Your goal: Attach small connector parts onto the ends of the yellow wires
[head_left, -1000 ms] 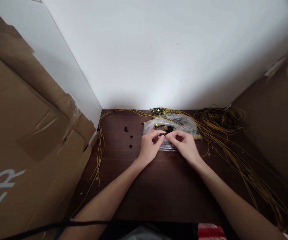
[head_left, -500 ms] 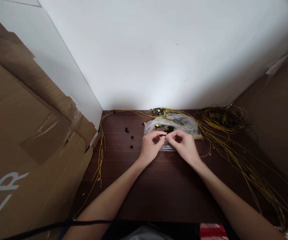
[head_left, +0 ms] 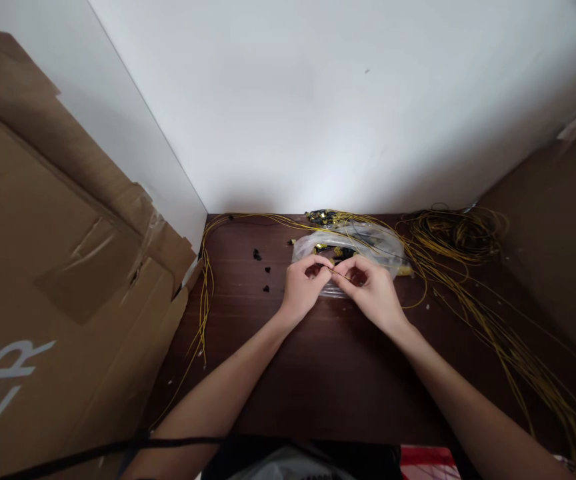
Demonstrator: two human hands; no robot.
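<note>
My left hand (head_left: 304, 288) and my right hand (head_left: 374, 293) meet fingertip to fingertip over a clear plastic bag (head_left: 391, 248). Between the right thumb and index finger runs a thin yellow wire (head_left: 341, 274), its end reaching the left fingertips. The left thumb and index finger are pinched together; what sits between them is too small and covered to name. Small black and yellow parts (head_left: 344, 253) lie in the bag just beyond the fingers.
Several small black pieces (head_left: 257, 255) lie on the dark wooden table (head_left: 318, 380) to the left. Yellow wires (head_left: 461, 287) spread along the right, with a coil (head_left: 455, 233) at the back right. Cardboard (head_left: 83, 293) stands on the left, and a white wall (head_left: 288, 113) rises behind.
The yellow wire now shows between my fingertips, where it was hardly visible before. Both hands stay pinched in nearly the same place. The camera view has shifted slightly.
</note>
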